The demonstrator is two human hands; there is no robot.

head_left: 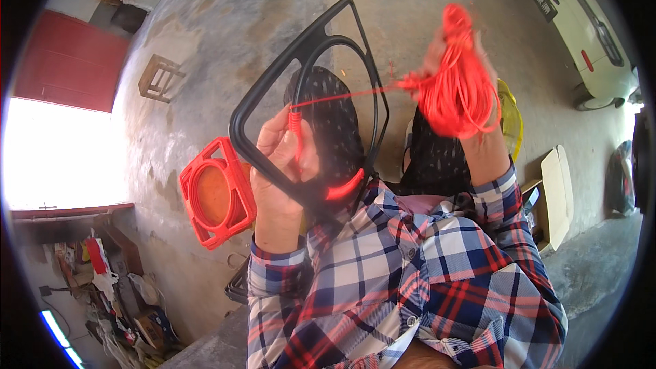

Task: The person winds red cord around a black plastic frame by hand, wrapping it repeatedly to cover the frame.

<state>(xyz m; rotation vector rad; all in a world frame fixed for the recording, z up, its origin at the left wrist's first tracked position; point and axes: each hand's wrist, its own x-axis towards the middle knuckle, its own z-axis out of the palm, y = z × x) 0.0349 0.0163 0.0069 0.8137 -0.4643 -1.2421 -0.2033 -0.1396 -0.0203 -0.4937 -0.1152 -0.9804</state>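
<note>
My left hand (281,156) pinches the black frame (263,87), my right hand (434,55) grips red cord (456,96) right of it, best kept taut.

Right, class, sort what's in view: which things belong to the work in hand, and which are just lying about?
In hand:
black frame, held in the left hand
red cord, bundled in the right hand, one strand running to the frame

Apparently just lying about:
wooden stool
open box

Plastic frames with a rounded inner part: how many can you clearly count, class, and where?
2: the black frame near the centre and the red frame to its left; others may be hidden.
</note>
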